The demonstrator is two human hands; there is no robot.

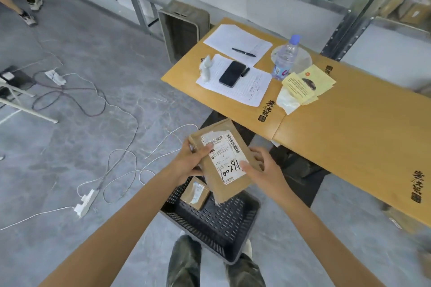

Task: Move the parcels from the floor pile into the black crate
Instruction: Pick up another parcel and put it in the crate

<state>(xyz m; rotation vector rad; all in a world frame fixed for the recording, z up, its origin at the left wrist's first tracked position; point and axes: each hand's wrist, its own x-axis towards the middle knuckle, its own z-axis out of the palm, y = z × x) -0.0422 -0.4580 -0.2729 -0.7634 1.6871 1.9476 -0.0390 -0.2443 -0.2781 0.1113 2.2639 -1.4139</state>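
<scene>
Fingers of our left hand and right hand clamp the labelled kraft-paper parcel above the black crate, where a small cardboard box lies.

A flat brown parcel is held in the air above the black crate, tilted, its white shipping label facing up with barcodes and handwritten digits on it. The crate is a perforated black plastic basket standing on the grey floor. Inside it, against the far left corner, lies a smaller brown cardboard parcel with a white label on top.
</scene>
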